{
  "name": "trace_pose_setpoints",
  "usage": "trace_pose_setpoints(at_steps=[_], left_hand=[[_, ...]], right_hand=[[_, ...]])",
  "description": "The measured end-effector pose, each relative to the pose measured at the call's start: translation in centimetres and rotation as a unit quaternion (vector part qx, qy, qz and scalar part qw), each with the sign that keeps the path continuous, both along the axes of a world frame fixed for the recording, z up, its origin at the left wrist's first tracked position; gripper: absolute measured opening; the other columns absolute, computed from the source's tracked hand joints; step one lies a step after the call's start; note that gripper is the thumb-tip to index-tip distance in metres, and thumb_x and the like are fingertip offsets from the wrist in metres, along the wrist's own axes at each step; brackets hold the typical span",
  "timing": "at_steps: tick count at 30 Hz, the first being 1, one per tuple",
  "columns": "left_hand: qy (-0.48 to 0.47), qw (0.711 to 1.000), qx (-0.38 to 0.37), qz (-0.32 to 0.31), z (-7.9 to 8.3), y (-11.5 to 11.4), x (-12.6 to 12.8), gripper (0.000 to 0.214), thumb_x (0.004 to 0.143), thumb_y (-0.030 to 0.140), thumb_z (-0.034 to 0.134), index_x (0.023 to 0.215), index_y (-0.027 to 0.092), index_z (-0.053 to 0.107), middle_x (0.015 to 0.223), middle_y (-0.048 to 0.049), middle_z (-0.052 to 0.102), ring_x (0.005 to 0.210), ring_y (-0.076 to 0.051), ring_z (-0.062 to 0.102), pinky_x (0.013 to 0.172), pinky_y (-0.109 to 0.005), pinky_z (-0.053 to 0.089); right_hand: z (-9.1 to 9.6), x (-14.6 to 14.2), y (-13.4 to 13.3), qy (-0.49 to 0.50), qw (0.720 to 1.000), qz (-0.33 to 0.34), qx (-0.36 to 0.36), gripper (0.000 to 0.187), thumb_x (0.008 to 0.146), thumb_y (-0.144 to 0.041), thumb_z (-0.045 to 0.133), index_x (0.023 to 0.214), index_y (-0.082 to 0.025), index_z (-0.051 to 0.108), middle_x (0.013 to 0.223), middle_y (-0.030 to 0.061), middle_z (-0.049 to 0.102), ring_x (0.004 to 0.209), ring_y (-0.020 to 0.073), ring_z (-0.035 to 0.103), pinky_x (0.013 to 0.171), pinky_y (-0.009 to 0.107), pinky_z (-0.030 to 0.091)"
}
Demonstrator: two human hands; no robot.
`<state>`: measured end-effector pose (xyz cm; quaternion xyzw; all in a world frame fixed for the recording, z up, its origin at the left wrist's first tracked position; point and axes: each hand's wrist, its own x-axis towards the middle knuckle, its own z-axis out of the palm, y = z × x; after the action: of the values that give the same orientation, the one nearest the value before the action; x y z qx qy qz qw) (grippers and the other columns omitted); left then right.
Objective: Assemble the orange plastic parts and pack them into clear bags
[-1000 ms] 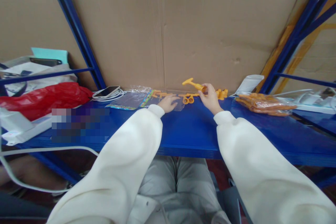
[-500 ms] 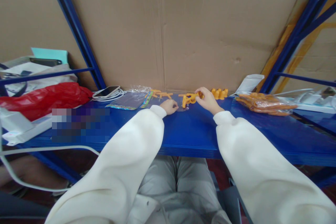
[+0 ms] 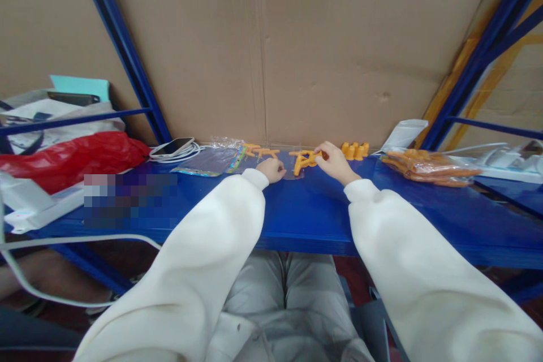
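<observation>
My right hand (image 3: 335, 163) pinches the end of an orange plastic tool (image 3: 306, 159) that lies low over a clear plastic bag (image 3: 292, 172) on the blue shelf (image 3: 309, 209). My left hand (image 3: 272, 169) is closed on the bag's near left edge. More orange plastic pieces (image 3: 259, 151) lie just behind the left hand, and a small cluster of orange parts (image 3: 355, 150) sits behind the right hand. White sleeves cover both arms.
A cardboard sheet (image 3: 263, 56) backs the shelf. At left lie a phone on a coiled white cable (image 3: 173, 148), printed flat bags (image 3: 208, 162) and a red plastic bag (image 3: 68, 158). At right are a bag of orange parts (image 3: 428, 168) and a white pouch (image 3: 403, 133).
My right hand brought the orange tool down from raised near the cardboard to the clear bag by my left hand. My left hand curled shut on the bag's edge.
</observation>
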<state>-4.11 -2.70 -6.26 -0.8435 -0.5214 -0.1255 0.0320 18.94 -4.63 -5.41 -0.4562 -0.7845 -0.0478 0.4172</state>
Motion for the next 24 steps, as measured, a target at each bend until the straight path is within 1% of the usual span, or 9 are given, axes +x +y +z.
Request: trace_pose_setpoints(at_steps=[4,7,10,14,16,20,22,24], left_hand=[[0.013,1.0,-0.004,-0.001,0.3,-0.7,0.4,0.032,0.088,0.045,0.057,0.086,0.017,0.074,0.097,-0.0101,0.077,0.093,-0.025,0.072,0.079,-0.03,0.054],[0.019,1.0,-0.006,-0.007,0.5,-1.4,0.9,0.035,0.086,0.05,0.06,0.084,0.018,0.072,0.097,-0.0105,0.076,0.093,-0.026,0.072,0.078,-0.031,0.053],[0.015,1.0,-0.021,0.011,0.6,-1.9,1.3,0.032,0.084,0.049,0.064,0.087,0.018,0.072,0.096,-0.0114,0.076,0.096,-0.028,0.072,0.08,-0.032,0.054],[0.031,0.996,-0.06,0.05,0.6,-1.8,1.5,0.038,0.086,0.05,0.06,0.088,0.016,0.074,0.097,-0.0158,0.077,0.098,-0.033,0.072,0.081,-0.035,0.054],[0.036,0.995,-0.074,0.05,0.6,-1.5,1.4,0.04,0.085,0.052,0.059,0.089,0.014,0.075,0.098,-0.0173,0.077,0.1,-0.034,0.072,0.081,-0.036,0.054],[0.032,0.994,-0.089,0.058,0.6,-1.2,1.3,0.043,0.085,0.054,0.059,0.088,0.014,0.075,0.1,-0.0167,0.077,0.1,-0.033,0.072,0.083,-0.034,0.054],[0.039,0.994,-0.088,0.059,0.6,-1.2,1.2,0.043,0.087,0.054,0.057,0.086,0.014,0.075,0.098,-0.0164,0.077,0.099,-0.031,0.072,0.083,-0.033,0.053],[0.05,0.995,-0.079,0.041,0.8,-1.3,1.1,0.041,0.089,0.051,0.055,0.081,0.015,0.073,0.093,-0.0148,0.076,0.095,-0.029,0.072,0.08,-0.031,0.052]], right_hand=[[-0.4,-0.2,0.3,0.017,0.999,0.02,-0.02,0.018,0.078,-0.022,0.051,0.084,-0.02,0.068,0.087,0.0063,0.067,0.08,0.0211,0.059,0.08,0.035,0.049],[-0.8,-0.5,0.6,0.035,0.997,0.032,-0.055,0.02,0.077,-0.022,0.052,0.084,-0.019,0.069,0.088,0.0061,0.069,0.081,0.021,0.061,0.08,0.035,0.05],[-1.2,-0.8,0.8,0.058,0.994,0.045,-0.081,0.024,0.074,-0.024,0.052,0.088,-0.018,0.071,0.092,0.0067,0.072,0.082,0.0212,0.062,0.078,0.035,0.051],[-1.4,-0.9,1.1,0.078,0.992,0.047,-0.085,0.026,0.074,-0.024,0.052,0.09,-0.018,0.072,0.091,0.0059,0.073,0.081,0.021,0.063,0.078,0.036,0.052],[-1.4,-0.9,1.1,0.075,0.993,0.041,-0.085,0.025,0.074,-0.024,0.052,0.089,-0.018,0.072,0.091,0.0061,0.073,0.082,0.0211,0.064,0.078,0.035,0.052],[-1.3,-0.9,1.0,0.065,0.994,0.026,-0.085,0.026,0.075,-0.024,0.052,0.089,-0.017,0.072,0.092,0.0069,0.073,0.083,0.0208,0.064,0.078,0.034,0.051],[-1.3,-0.8,1.0,0.073,0.993,0.033,-0.087,0.025,0.075,-0.024,0.053,0.088,-0.016,0.072,0.091,0.0069,0.073,0.081,0.0203,0.064,0.077,0.034,0.051],[-1.4,-0.8,1.2,0.089,0.991,0.051,-0.085,0.023,0.073,-0.024,0.055,0.087,-0.016,0.072,0.088,0.0061,0.072,0.078,0.0196,0.063,0.076,0.034,0.051]])
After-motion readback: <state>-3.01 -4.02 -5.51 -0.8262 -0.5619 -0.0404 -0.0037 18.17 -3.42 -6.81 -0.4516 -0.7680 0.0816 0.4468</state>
